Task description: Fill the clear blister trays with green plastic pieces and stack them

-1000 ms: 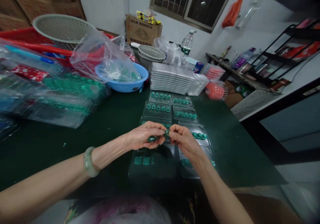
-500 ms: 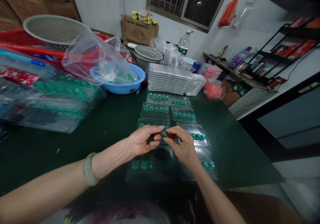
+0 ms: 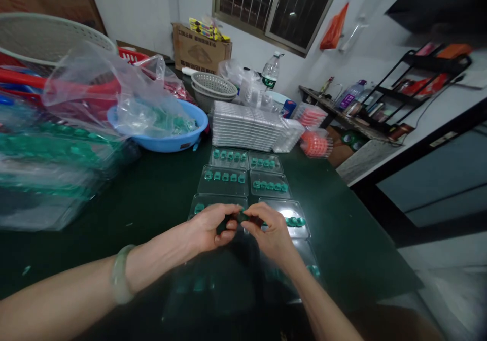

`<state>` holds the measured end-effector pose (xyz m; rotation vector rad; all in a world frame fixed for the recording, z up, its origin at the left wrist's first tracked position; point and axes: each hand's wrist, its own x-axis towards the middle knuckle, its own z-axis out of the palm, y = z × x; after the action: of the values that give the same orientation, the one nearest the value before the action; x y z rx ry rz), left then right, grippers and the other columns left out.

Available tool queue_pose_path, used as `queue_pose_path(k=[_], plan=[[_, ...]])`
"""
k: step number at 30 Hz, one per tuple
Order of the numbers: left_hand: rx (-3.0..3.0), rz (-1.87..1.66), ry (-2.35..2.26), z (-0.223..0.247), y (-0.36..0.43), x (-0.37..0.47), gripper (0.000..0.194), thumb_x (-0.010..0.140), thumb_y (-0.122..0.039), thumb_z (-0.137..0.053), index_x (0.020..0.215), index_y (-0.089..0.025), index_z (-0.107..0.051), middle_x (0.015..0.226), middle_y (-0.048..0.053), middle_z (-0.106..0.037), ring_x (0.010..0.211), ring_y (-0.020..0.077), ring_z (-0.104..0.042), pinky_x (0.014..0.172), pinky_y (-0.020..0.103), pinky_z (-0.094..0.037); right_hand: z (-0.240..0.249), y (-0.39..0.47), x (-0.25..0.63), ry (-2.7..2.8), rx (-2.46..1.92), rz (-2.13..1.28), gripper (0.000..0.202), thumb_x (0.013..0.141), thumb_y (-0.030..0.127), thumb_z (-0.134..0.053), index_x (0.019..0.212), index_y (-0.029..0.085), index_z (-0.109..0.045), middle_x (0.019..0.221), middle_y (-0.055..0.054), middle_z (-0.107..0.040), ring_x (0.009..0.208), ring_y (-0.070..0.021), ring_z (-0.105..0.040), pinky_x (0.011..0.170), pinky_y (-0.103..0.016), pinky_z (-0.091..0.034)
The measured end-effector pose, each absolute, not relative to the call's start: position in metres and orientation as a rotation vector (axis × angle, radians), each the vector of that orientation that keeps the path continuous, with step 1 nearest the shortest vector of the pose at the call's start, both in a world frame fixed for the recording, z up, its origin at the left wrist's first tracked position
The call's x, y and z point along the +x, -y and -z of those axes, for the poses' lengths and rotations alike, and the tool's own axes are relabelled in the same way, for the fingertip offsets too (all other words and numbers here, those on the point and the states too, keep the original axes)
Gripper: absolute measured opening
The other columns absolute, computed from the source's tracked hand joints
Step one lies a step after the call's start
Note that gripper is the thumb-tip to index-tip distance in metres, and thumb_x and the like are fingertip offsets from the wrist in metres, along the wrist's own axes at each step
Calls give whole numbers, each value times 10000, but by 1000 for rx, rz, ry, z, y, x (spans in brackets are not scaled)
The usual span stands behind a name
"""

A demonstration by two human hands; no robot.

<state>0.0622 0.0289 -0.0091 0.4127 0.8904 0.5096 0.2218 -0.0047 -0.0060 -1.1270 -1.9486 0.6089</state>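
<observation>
My left hand [image 3: 216,225], with a pale green bangle [image 3: 122,275] on its wrist, is closed around small dark green pieces near the centre. Fingertips of my right hand [image 3: 269,229] pinch the same dark green piece [image 3: 241,216] between the two hands. Beneath and beyond them, clear plastic trays lie in two columns. Rows of teal cubes [image 3: 225,177] sit in one tray [image 3: 213,188], and more teal pieces [image 3: 296,222] show in a tray to the right of my right hand. The nearest trays are dim and partly hidden by my hands.
Stacked clear trays [image 3: 247,128] stand behind the rows. A blue basin [image 3: 163,143] with a plastic bag is at left, beside piled green-filled packs [image 3: 49,153] and a grey strainer [image 3: 57,34]. Orange packs [image 3: 316,144] sit at back right on the dark green table [image 3: 353,234].
The camera view has shifted, so the table items sit further left and the trays slightly lower. Both hands remain together around the small green piece.
</observation>
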Motion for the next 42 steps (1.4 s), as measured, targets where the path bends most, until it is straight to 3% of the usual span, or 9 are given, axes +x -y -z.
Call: queue_pose_path(k=[4, 11, 16, 22, 27, 35, 39, 42], plan=[[449, -544, -907, 4, -38, 59, 247, 715, -369, -553, 770, -129, -545, 503, -43, -419, 344, 44, -333, 313, 157, -177, 14, -49, 257, 1863, -1274, -477, 133, 717, 252, -586, 827, 192, -629, 803, -26, -624, 699, -135, -567, 622, -257, -452], [479, -670, -1041, -4, -41, 30, 240, 649, -283, -653, 818, -114, -633, 659, 6, -527, 510, 68, -493, 413, 161, -343, 39, -193, 343, 1624, -1722, -242, 236, 726, 308, -566, 828, 111, -647, 754, -67, -663, 722, -190, -605, 664, -302, -462], [450, -703, -1067, -1, -44, 13, 223, 655, -254, -652, 832, -118, -643, 669, 6, -513, 527, 75, -500, 397, 151, -332, 62, -229, 357, 1754, -1873, -250, 237, 826, 313, -500, 954, 123, -563, 934, -43, -596, 799, -139, -576, 708, -327, -479], [449, -708, -1068, 4, -46, 9, 207, 663, -222, -641, 842, -118, -642, 666, 2, -499, 518, 66, -480, 403, 149, -356, 64, -235, 357, 1973, -1928, -128, 238, 832, 303, -489, 990, 138, -556, 999, -55, -576, 874, -156, -555, 767, -359, -455], [467, -719, -1013, 7, -45, 11, 213, 657, -217, -648, 844, -116, -636, 661, 4, -500, 510, 67, -476, 387, 152, -340, 54, -231, 349, 2114, -1949, 48, 205, 788, 196, -486, 916, 168, -644, 927, -64, -612, 874, -169, -558, 750, -264, -416], [399, -860, -976, -7, -52, -4, 202, 743, -285, -545, 778, -95, -604, 623, 20, -479, 463, 78, -451, 332, 160, -279, 32, -208, 326, 2196, -2037, 126, 229, 698, 50, -491, 887, 52, -620, 876, -181, -590, 804, -234, -571, 680, -303, -408], [475, -894, -958, 0, -46, -25, 119, 723, -167, -547, 812, -101, -591, 590, 2, -447, 427, 58, -403, 314, 141, -232, 8, -177, 309, 2153, -1984, 191, 330, 780, 131, -445, 1098, 79, -515, 948, -171, -581, 876, -252, -549, 720, -344, -399], [543, -873, -953, 8, -36, -33, 135, 694, -113, -567, 828, -110, -586, 590, -5, -446, 416, 43, -388, 317, 128, -219, -3, -122, 274, 2251, -1636, 117, 231, 847, 241, -395, 943, 153, -586, 943, -87, -595, 884, -185, -540, 764, -289, -386]])
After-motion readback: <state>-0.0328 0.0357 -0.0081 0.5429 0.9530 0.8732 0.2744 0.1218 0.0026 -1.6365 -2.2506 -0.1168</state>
